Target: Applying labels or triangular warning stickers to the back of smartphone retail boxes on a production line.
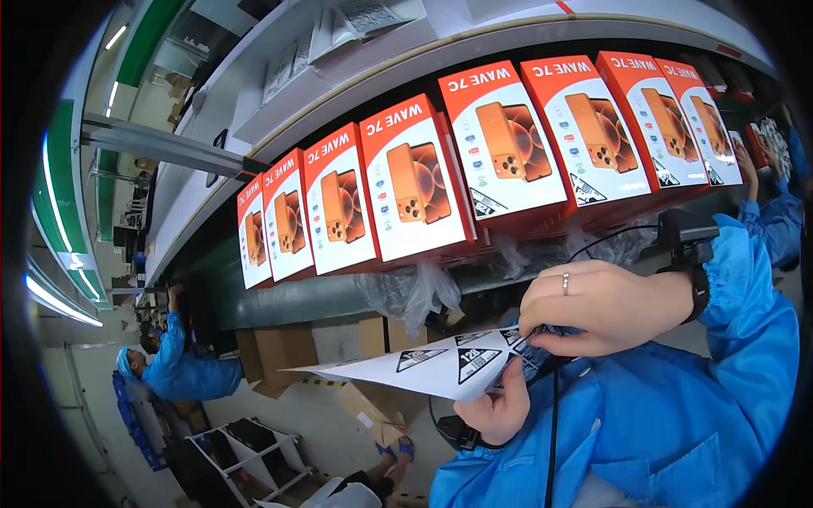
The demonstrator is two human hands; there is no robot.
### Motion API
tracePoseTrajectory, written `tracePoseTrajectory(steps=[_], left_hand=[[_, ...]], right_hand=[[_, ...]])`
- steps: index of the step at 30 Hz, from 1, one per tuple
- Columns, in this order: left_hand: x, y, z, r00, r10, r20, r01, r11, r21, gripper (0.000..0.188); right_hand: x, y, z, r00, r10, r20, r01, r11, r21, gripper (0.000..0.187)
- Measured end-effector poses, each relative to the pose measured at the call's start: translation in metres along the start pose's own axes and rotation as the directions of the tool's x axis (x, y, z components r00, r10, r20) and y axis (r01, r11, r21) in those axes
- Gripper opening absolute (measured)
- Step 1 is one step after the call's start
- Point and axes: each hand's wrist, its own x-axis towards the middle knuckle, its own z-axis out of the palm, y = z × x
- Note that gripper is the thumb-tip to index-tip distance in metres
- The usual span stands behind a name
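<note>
A white sheet of black triangular stickers (pixel 440 362) is in front of my body, below the row of boxes. My left hand (pixel 498 405) grips its near edge, with the thumb on top. My right hand (pixel 597 309), wearing a ring, has its fingers pinched together at the sheet's right end; whether a loose sticker is between them is hidden. Beyond my hands stand several red and white phone boxes (pixel 506 140) with orange phones pictured on them. The boxes on the right carry a black triangular sticker (pixel 584 190) at a lower corner; those on the left, such as this box (pixel 415 182), show none.
The boxes rest on a dark green conveyor belt (pixel 322 300) with clear plastic wrap (pixel 415 292) hanging at its edge. A white shelf (pixel 474 38) runs behind. Co-workers in blue sit at far left (pixel 190 364) and right (pixel 775 224). Open cartons (pixel 279 360) stand on the floor.
</note>
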Motion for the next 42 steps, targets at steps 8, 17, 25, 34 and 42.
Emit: tracePoseTrajectory(steps=[8,17,25,34,42], left_hand=[[0.063,-0.020,-0.050,0.999,0.034,0.037,-0.049,0.824,0.565,0.045],[0.133,-0.048,-0.098,0.999,0.036,-0.020,-0.032,0.982,0.187,0.043],[0.145,-0.058,-0.105,0.995,0.018,0.099,-0.032,0.988,0.149,0.049],[0.147,-0.057,-0.099,0.996,0.006,0.094,-0.015,0.995,0.095,0.052],[0.144,-0.054,-0.098,0.999,-0.017,0.038,0.017,1.000,0.003,0.060]], right_hand=[[0.067,0.003,0.026,0.991,0.114,0.073,-0.110,0.992,-0.056,0.011],[0.154,0.042,0.003,0.827,0.522,0.209,-0.542,0.839,0.049,0.017],[0.158,0.041,0.005,0.738,0.615,0.279,-0.646,0.763,0.028,0.011],[0.151,0.046,0.012,0.795,0.571,0.205,-0.566,0.820,-0.090,0.011],[0.144,0.043,0.015,0.901,0.432,0.045,-0.415,0.887,-0.204,0.029]])
